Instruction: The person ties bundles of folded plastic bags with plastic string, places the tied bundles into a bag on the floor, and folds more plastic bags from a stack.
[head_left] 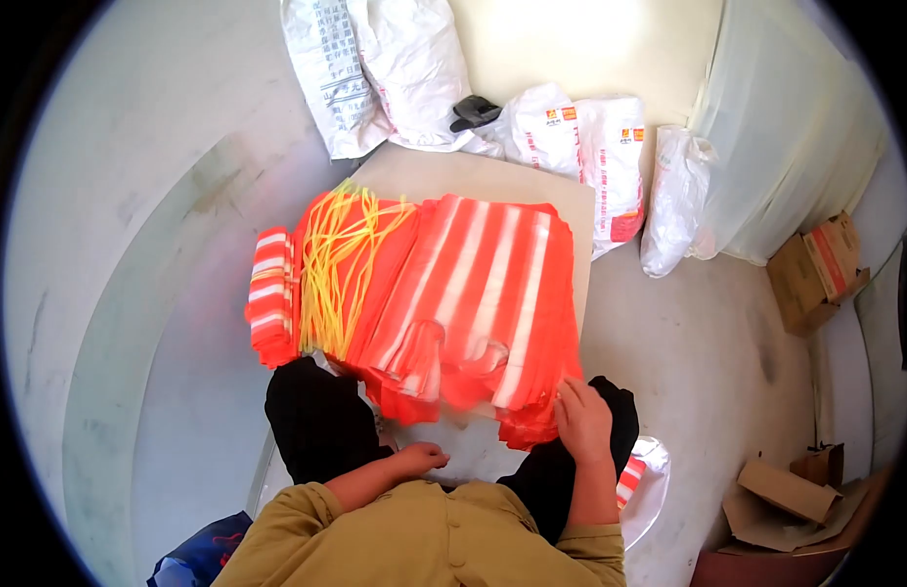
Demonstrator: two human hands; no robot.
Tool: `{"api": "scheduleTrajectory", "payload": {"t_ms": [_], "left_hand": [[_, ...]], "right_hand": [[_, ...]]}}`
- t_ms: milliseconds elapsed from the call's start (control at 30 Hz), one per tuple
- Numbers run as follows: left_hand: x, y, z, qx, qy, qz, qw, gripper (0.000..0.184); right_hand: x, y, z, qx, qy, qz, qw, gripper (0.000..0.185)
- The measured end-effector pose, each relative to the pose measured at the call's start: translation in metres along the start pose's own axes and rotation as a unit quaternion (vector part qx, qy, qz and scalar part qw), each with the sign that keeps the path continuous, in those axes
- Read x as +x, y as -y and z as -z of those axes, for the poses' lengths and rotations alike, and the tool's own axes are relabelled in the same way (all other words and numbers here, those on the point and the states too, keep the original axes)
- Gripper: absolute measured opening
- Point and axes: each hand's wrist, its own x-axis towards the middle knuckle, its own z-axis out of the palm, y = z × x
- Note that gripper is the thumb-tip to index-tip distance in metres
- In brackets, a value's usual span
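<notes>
A thick stack of red-and-white striped plastic bags [473,284] with cut handle ends lies across a board in front of me. My right hand [582,421] is at the stack's lower right corner, its fingers closed on a bag edge. Over my lap, short of the stack, rests my left hand [421,458], fingers curled and nothing visible in them. Loose yellow ties [341,279] lie in a tangle on the red bags left of the stripes. At the far left is a folded striped bundle [271,293].
The board [512,176] sits over my knees. Behind it stand white woven sacks [414,73] and a black object [475,112]. Cardboard boxes [817,274] are at the right, with opened cardboard [786,499] lower down. A white bag [651,494] with striped material lies beside my right leg.
</notes>
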Motion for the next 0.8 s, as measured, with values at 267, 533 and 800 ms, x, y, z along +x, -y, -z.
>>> {"api": "scheduleTrajectory", "payload": {"t_ms": [267,533,800], "left_hand": [[-0.023,-0.064,0.021,0.007,0.148,-0.068,0.987,0.028],[-0.034,-0.157,0.134,0.022,0.157,-0.207,0.965,0.023],[0.037,-0.185,0.222,0.127,-0.176,-0.365,0.906,0.015]], "right_hand": [[0.010,-0.016,-0.007,0.010,-0.026,-0.071,0.997,0.018],[0.016,-0.015,-0.012,-0.025,-0.009,-0.090,0.996,0.012],[0.021,-0.003,-0.019,-0.059,0.013,-0.090,0.994,0.013]]}}
